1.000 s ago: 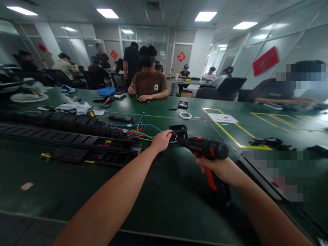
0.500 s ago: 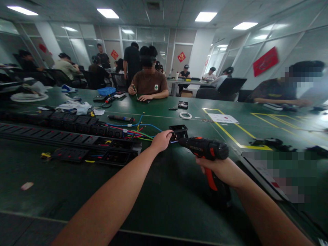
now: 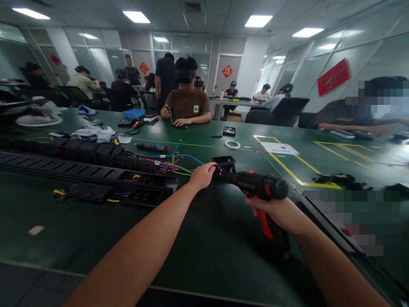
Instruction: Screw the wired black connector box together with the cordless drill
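A: What does the right hand (image 3: 275, 209) have?

B: A drill (image 3: 257, 186) — black and orange, gripped round its handle, nose pointing left

A: And the left hand (image 3: 202, 175)?

B: Its thumb and fingers are pinched on the near left side of a black frame (image 3: 227, 163); the exact hold between the fingertips is too small to make out

A: Where is that frame?

B: Near the middle of the green table (image 3: 198, 251), with the drill's nose at its near side — whether the tip touches, I cannot tell

A: What lies around it?

B: Blue, green and red wires (image 3: 177, 170) stretch on the left, between the left hand and some long black strips (image 3: 67, 167). A pen-shaped tool (image 3: 152, 148) lies on the far side of the wires. A white ring (image 3: 232, 144) is farther back than the frame, and a white sheet (image 3: 279, 148) lies to its right, over a yellow outline (image 3: 282, 166)

A: Anyone opposite?

B: A person (image 3: 188, 104) in a brown shirt sits at the far edge, holding a thin tool (image 3: 170, 114) in one hand
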Demonstrator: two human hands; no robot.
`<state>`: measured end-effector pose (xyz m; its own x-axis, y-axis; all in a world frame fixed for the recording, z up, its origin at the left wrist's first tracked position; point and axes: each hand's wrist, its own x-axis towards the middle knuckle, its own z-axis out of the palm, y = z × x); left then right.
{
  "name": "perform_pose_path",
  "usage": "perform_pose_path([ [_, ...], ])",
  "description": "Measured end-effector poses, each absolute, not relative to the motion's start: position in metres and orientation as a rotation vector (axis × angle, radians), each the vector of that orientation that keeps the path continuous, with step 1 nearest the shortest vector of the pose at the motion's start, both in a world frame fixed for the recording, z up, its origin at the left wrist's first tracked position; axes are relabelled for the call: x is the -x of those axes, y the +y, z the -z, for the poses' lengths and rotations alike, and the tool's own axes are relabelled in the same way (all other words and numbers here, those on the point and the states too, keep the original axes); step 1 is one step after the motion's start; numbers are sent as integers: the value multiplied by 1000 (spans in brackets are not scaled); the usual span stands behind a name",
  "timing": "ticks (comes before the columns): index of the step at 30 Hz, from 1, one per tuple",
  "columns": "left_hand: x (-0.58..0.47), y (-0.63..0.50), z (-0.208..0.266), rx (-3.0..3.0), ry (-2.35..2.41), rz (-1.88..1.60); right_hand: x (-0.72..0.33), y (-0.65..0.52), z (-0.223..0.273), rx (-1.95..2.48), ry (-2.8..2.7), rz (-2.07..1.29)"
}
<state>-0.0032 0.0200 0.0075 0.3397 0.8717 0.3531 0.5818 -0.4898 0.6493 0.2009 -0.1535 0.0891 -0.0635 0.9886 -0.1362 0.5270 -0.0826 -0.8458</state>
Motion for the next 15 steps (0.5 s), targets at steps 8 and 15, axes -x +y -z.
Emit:
perform_pose_path([
  [8, 4, 19, -8, -2202, 1269, -972, -200, -154, -91, 1670, -1612, -1044],
  [15, 3, 16, -9, -2195, 1294, -954, -198, -155, -91, 1678, -1605, -1010],
])
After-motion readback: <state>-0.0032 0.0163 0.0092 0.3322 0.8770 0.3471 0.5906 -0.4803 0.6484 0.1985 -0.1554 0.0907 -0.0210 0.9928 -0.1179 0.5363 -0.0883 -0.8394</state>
